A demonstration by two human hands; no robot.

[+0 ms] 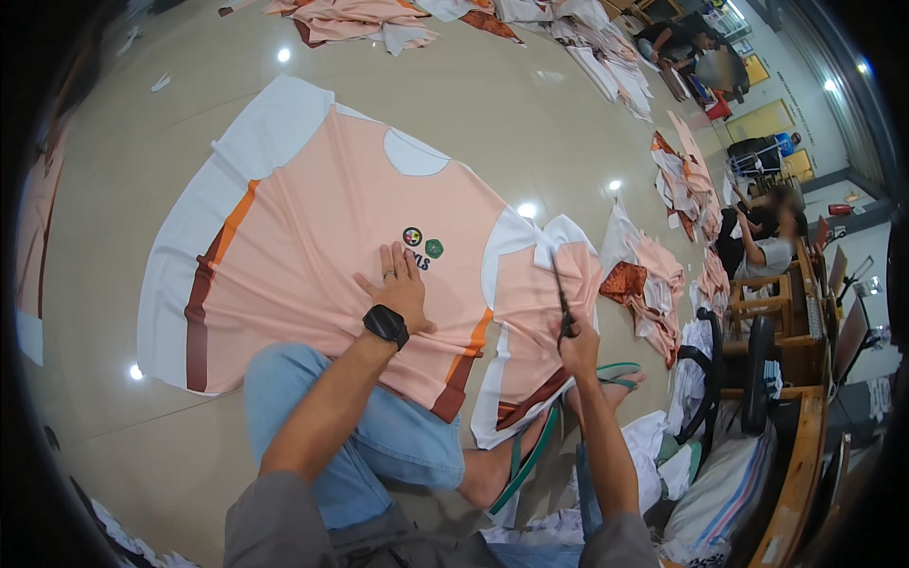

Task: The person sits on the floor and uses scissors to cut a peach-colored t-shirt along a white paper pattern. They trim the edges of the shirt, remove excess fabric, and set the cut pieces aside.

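A wide sheet of printed fabric (312, 218), peach with white borders and orange and brown stripes, lies spread on the tiled floor. My left hand (400, 287), with a ring and a black wristwatch, presses flat on it below two small round printed badges (422, 241). My right hand (578, 343) grips dark scissors (561, 301); their blades point away from me into the fabric, between the main panel and a smaller peach sleeve-shaped panel (540, 312). My knee in blue jeans (379, 426) rests on the fabric's near edge.
Piles of similar peach and white fabric (663, 284) lie to the right and along the far side (369, 19). A seated person (767, 241) works at the right by wooden desks (805, 379) and a black chair (748, 379). A striped sack (720, 492) sits nearby.
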